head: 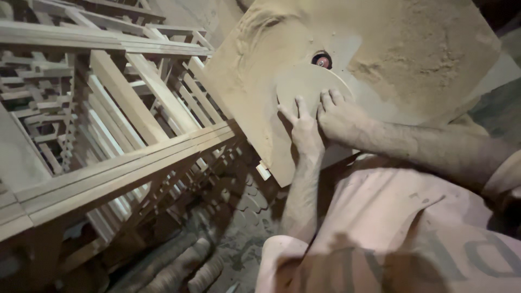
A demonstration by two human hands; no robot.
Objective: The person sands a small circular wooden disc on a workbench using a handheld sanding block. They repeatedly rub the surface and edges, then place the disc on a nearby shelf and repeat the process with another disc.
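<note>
A round wooden disc (305, 84) lies flat on a dust-covered work table (244, 92). Its far edge meets a small reddish cutter (322, 61) that pokes up through the table. My left hand (304, 130) presses on the disc's near edge with fingers spread. My right hand (341, 116) lies right beside it, fingers flat on the disc. Both hands and forearms are coated in sawdust. Neither hand grips anything; they only press down.
A heap of sawdust (418, 54) covers the table to the right of the cutter. Stacked wooden frames and rails (125, 125) fill the left side. Turned wooden pieces (184, 266) lie on the dusty floor below.
</note>
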